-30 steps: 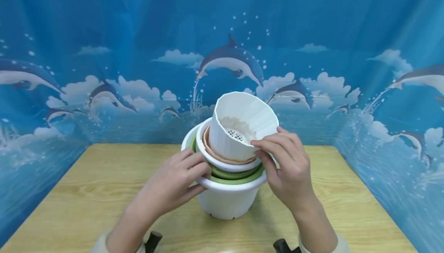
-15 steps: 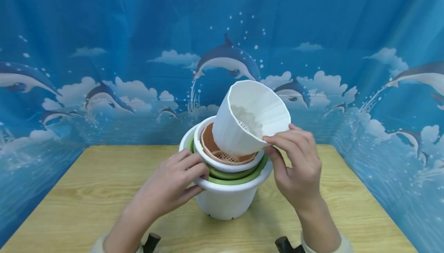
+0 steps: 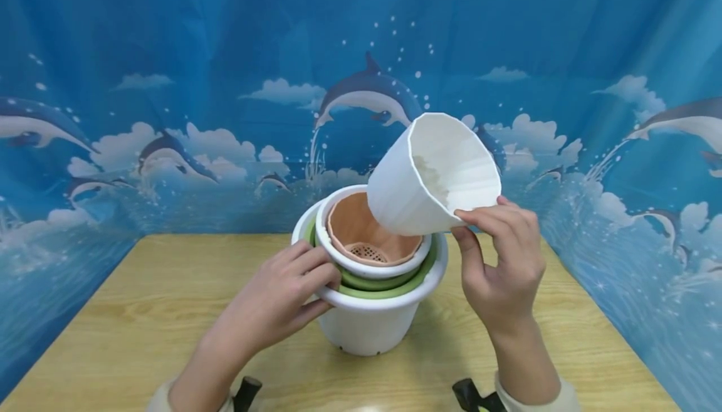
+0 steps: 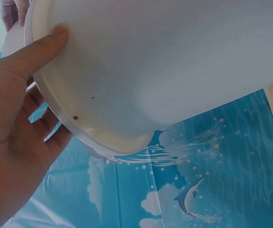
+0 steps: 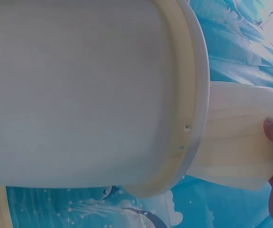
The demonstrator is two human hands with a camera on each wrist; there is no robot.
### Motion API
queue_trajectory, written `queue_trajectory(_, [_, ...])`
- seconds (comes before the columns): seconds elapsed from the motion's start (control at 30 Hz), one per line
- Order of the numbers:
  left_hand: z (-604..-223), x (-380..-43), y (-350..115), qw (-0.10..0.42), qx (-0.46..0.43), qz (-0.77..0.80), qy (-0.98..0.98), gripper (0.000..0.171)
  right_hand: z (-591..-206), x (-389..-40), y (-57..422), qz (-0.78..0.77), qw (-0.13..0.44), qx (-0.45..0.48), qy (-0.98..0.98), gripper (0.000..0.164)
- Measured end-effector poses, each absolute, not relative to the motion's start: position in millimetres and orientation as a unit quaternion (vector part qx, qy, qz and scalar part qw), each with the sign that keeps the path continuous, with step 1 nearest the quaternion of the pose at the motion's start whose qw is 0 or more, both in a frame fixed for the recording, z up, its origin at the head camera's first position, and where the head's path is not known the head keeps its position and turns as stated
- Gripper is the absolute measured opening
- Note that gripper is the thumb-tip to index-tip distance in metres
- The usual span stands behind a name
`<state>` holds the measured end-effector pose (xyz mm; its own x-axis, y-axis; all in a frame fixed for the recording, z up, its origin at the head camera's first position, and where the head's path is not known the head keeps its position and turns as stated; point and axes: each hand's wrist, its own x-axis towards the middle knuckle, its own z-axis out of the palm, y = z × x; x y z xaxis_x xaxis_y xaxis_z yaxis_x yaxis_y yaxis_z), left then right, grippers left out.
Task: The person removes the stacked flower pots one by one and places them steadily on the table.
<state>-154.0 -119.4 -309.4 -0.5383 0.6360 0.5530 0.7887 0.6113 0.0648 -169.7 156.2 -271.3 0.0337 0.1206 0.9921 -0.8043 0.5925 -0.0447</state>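
Observation:
My right hand (image 3: 504,255) pinches the rim of a small white faceted flower pot (image 3: 395,180), thumb outside and fingers over the edge. This pot tilts to the right above the stack, with a brownish stain inside. Below it stands a nest of pots: an orange-brown pot (image 3: 352,224) with a perforated bottom, a white pot (image 3: 323,227) round it, green rims (image 3: 389,293), and a large white outer pot (image 3: 366,330). My left hand (image 3: 282,290) grips the large pot's rim at the left; in the left wrist view its thumb (image 4: 46,50) presses the outer wall.
The nest stands on a wood-grain table (image 3: 186,299). A blue curtain (image 3: 225,36) printed with dolphins and clouds hangs behind and at both sides. Black camera mounts (image 3: 246,393) show at both wrists.
My right hand has lifted the small white pot up and to the right, out of the orange-brown pot, whose inside now shows. My left hand has stayed on the large pot's rim.

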Motion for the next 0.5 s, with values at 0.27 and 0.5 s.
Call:
queue_trajectory(0.27, [-308.3, -154.3, -119.0, 0.253, -0.418, -0.154, -0.859, 0.028, -271.1, -173.7, 166.0, 0.346, 0.664, 0.258, -0.611, 0.037])
queue_trajectory(0.5, [-309.3, -154.9, -119.1, 0.256, -0.417, -0.152, -0.859, 0.028, -273.8, -179.5, 177.3, 0.346, 0.666, 0.228, -0.62, 0.033])
